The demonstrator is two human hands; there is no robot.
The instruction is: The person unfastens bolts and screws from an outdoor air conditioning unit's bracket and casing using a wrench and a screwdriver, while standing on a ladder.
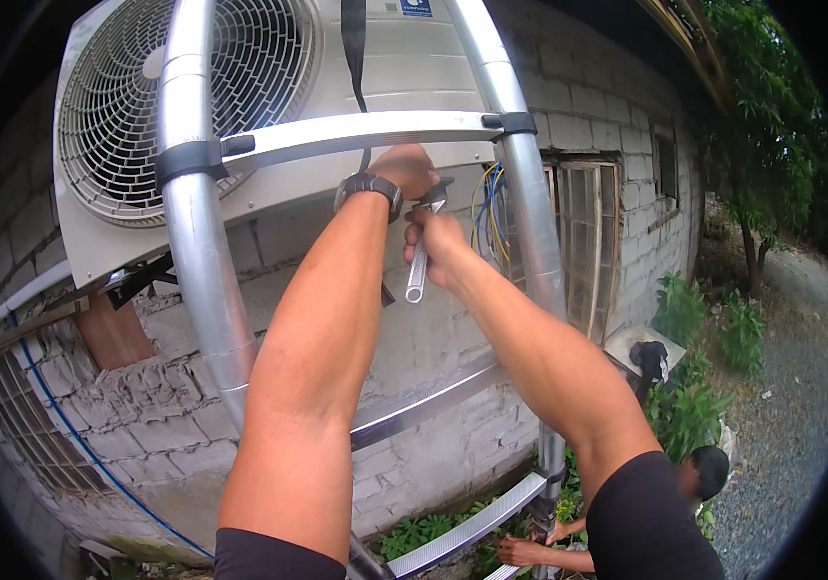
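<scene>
- The left hand (404, 170) reaches up between two ladder rungs to the underside of the air-conditioner unit (240, 106); its fingers curl inward against the unit's lower edge, but whether they hold anything there I cannot tell; a dark wristband (368, 186) sits just below the hand.
- The right hand (438, 249) is just below and to the right of the left hand, nearly touching it; it is closed in a fist round the handle of a metal wrench (419, 261).
- The wrench stands almost upright in that fist; its head pokes out above the fingers, right beside the left hand; its round handle end hangs out below the fist.
- A bunch of blue and yellow wires (489, 208) hangs just to the right of both hands, near the ladder's right rail.
- The silver ladder (196, 251) frames the hands; one rung (356, 130) crosses just above the left hand; another lies well below the forearms.
- Behind the hands is a grey block wall (143, 387); the unit's round fan grille (177, 87) is up and to the left of them.
- Far below the right hand, another person's hand (522, 551) grips the ladder near its foot, among green plants (694, 406).
</scene>
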